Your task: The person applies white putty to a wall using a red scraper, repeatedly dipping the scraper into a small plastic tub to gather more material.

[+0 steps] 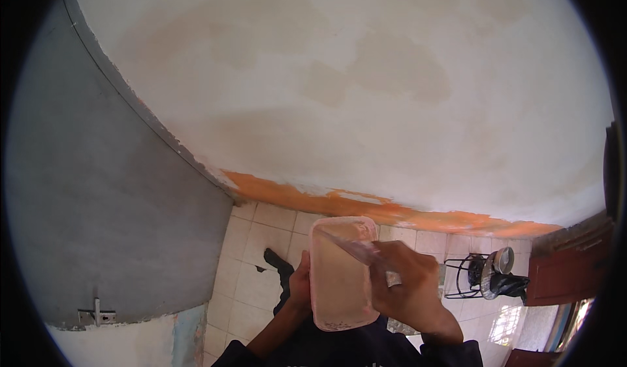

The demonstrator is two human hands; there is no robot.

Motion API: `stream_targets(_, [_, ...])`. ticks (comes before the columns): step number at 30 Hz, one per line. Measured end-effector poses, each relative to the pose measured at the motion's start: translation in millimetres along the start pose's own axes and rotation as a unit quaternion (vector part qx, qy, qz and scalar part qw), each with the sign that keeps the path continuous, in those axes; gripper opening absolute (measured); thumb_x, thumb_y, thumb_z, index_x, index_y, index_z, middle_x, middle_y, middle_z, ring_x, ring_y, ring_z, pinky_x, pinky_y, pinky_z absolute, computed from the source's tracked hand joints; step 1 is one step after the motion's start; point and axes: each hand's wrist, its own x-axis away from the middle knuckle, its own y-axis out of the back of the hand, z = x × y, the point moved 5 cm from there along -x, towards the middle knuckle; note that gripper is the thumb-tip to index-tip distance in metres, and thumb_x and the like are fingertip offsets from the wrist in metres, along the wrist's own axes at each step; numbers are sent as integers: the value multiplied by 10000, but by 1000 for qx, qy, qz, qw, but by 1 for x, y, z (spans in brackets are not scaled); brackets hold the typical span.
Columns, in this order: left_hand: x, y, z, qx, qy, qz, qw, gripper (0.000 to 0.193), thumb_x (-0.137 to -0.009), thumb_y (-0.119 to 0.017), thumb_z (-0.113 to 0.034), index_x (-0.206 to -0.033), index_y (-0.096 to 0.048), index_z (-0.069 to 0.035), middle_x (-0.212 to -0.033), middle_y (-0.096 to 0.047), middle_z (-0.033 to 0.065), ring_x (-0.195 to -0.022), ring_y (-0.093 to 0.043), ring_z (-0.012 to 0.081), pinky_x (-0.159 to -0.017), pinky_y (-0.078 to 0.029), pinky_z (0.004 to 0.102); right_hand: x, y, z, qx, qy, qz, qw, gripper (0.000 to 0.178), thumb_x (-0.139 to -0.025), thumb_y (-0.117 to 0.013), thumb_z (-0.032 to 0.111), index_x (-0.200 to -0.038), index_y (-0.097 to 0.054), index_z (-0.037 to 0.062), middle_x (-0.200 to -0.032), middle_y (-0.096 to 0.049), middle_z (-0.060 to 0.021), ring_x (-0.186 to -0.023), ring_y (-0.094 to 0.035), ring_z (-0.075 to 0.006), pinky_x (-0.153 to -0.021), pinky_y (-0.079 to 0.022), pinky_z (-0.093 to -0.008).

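Observation:
I hold a pink rectangular plastic tub in front of my body, with beige paste or paint inside. My left hand is closed on the tub's left side, the thumb up along the rim. Over the tub's right side, my right hand is closed around a flat, pale tool that slants into the tub toward its far left corner. Motion blurs this tool, so I cannot tell its exact kind. Ahead stands a white wall with beige patches.
An orange strip runs along the wall's base. A grey door with a metal bolt is at the left. On the tiled floor to the right stands a black metal stool with a bowl and black plastic.

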Motion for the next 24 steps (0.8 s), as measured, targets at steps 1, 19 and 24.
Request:
stream_targets(1, [1, -2, 0, 16, 0, 4, 1000, 667, -1032, -269, -521, -1452, -350, -10, -1417, -479, 181, -1301, -482, 324, -1105, -380, 462, 2, 1, -3, -8, -27, -24, 999, 240, -785, -667, 23, -1016, -607, 5, -696, -649, -140, -544, -655, -300, -492, -518, -373])
stream_targets(19, [11, 6, -6, -104, -86, 5, 991, 584, -1044, -289, -450, -1445, -372, -34, -1394, -495, 150, -1259, -506, 309, -1104, -380, 457, 43, -36, 3, -102, -185, 46, 976, 387, -820, -665, 88, -1176, -560, -23, -647, -632, -200, -549, -660, -370, -498, -525, -404])
stream_targets(24, [13, 11, -6, -129, -84, -19, 988, 583, -1044, -290, -448, -1447, -369, -34, -1397, -492, 149, -1263, -502, 309, -1105, -378, 458, 39, -52, -6, -97, -130, 13, 987, 386, -818, -660, 95, -1168, -545, -20, -666, -634, -227, -564, -648, -412, -512, -533, -436])
